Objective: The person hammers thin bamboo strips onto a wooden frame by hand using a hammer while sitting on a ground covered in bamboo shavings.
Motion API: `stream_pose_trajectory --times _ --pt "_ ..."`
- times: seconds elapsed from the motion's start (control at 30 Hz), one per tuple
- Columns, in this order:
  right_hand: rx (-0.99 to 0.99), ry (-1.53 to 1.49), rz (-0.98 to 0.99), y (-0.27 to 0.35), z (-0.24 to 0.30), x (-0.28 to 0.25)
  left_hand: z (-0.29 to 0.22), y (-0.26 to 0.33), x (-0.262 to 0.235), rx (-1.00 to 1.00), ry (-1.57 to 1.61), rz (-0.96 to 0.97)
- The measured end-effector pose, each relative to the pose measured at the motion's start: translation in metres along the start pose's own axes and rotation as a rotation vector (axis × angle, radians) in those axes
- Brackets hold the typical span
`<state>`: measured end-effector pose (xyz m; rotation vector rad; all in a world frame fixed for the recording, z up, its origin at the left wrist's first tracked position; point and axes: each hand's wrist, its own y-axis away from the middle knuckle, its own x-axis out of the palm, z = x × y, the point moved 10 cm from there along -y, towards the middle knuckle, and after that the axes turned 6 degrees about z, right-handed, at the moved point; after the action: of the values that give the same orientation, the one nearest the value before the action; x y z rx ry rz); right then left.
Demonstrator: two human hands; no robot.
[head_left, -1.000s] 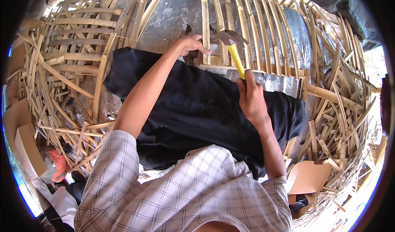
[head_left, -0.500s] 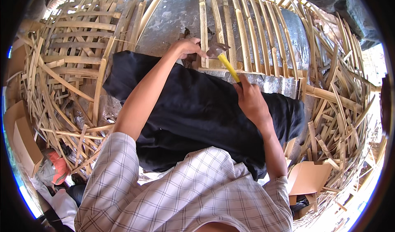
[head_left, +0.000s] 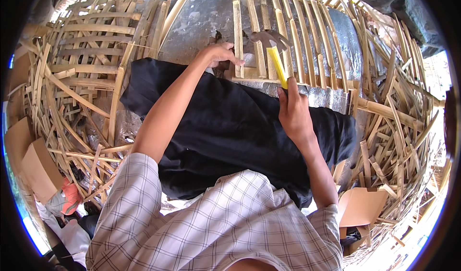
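My right hand (head_left: 295, 111) is closed round the yellow handle of a claw hammer (head_left: 274, 55). The hammer's dark head is raised over the row of bamboo slats and hides parts of them. At the row's left end, my left hand (head_left: 220, 56) grips the near end of a bamboo slat (head_left: 237, 31), with the thumb against it and some fingers hidden. The near ends of the slats lie on a bamboo crosspiece (head_left: 259, 81). Black cloth (head_left: 230, 122) covers my lap under both forearms.
A grey, worn metallic-looking surface (head_left: 197, 19) lies under the slats. To the left stands a woven bamboo panel (head_left: 93, 43); loose bamboo strips (head_left: 389, 146) pile up at the right. Open cardboard boxes (head_left: 362, 207) sit low on both sides. Another person (head_left: 72, 237) is partly visible at lower left.
The hammer has lifted away from the left slat's end, up and to the right, with my right hand rising slightly. My left hand stays at the slat. The left cardboard box has shifted right.
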<state>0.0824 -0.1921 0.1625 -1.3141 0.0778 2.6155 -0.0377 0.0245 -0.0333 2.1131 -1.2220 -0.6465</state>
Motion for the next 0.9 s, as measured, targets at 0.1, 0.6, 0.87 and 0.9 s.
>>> stream_pose_trajectory --times 0.1,0.6,0.87,0.9 --pt "-0.052 0.069 0.178 0.0 -0.007 0.024 0.007 -0.008 -0.006 -0.001 -0.04 -0.023" --pt "-0.03 0.111 0.138 -0.011 0.002 -0.002 -0.009 0.015 0.0 0.017 -0.025 -0.025" --pt "-0.062 0.196 0.235 -0.013 0.005 0.005 -0.001 0.0 0.002 0.026 -0.06 0.102" --pt "-0.043 0.138 0.196 -0.015 0.009 -0.001 -0.003 0.001 0.002 0.029 -0.034 0.089"
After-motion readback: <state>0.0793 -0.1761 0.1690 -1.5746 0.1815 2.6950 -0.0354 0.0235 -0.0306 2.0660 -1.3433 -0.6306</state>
